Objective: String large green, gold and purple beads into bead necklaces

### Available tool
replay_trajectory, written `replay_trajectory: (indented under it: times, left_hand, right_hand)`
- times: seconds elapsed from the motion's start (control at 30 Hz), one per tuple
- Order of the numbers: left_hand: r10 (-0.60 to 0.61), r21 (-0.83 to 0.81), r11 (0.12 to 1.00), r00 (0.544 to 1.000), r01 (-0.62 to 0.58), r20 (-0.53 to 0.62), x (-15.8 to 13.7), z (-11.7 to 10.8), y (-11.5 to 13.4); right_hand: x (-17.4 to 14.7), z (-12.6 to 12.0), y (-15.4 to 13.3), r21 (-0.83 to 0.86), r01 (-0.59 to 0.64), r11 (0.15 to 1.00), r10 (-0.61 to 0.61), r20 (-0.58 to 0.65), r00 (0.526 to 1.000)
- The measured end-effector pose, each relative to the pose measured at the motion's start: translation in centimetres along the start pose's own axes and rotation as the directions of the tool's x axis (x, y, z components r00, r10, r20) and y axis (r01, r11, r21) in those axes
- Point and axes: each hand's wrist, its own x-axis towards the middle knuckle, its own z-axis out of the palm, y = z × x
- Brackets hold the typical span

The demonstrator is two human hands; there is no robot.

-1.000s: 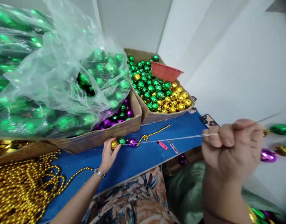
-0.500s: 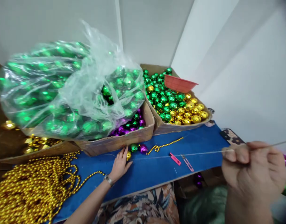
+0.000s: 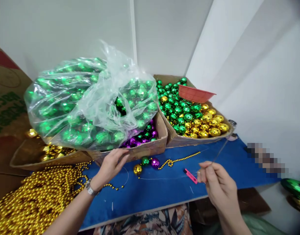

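Head view is showing the right hand (image 3: 217, 186) pinching a thin needle (image 3: 220, 150) between thumb and forefinger, the needle slanting up and away to the right. A pale thread (image 3: 164, 178) is running leftward from that hand across the blue table (image 3: 164, 192) toward three faceted balls lying in a row: a gold ball (image 3: 137, 169), a green ball (image 3: 145, 160) and a purple ball (image 3: 155, 162). A short run of small gold beads (image 3: 179, 160) is trailing off to the right of the purple ball. These balls are sitting between the two hands, nearer the left one.

The left hand (image 3: 110, 164) is resting with loosely curled fingers against the front edge of a cardboard box (image 3: 145, 150), holding nothing that can be made out, just left of the gold ball without touching it. A wristwatch (image 3: 90, 187) is sitting on that wrist.

A pink clipper (image 3: 190, 175) is lying on the table just beside the right hand. A clear bag of green balls (image 3: 86, 101) is slumping over the box, a second box of green and gold balls (image 3: 189, 114) is standing to the right with a red basket (image 3: 195, 94) on top, and a heap of gold bead strands (image 3: 37, 199) is filling the left.
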Motion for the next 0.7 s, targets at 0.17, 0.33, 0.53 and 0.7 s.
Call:
replay_trajectory:
  times: [0.17, 0.33, 0.53, 0.7]
  left_hand:
    - [-0.062, 0.216, 0.976, 0.994, 0.041, 0.092, 3.4, -1.0, -1.2]
    - [-0.055, 0.347, 0.935, 0.939, -0.071, 0.341, 7.5, -2.4, -3.4]
    - [-0.126, 0.632, 0.775, 0.976, -0.015, 0.177, 11.7, -3.9, -6.7]
    - [-0.117, 0.668, 0.744, 0.988, 0.023, 0.097, 12.4, -2.6, -7.6]
  right_hand:
    - [-1.0, 0.2, 0.4, -0.099, -0.017, 0.995, 0.035, 0.177, 0.984]
    - [-1.8, 0.8, 0.6, -0.098, -0.016, 0.995, 0.036, 0.212, 0.977]
    - [-2.7, 1.6, 0.1, -0.064, -0.009, 0.998, 0.025, 0.254, 0.967]
    - [-3.7, 1.9, 0.3, -0.084, -0.016, 0.996, 0.04, 0.291, 0.956]
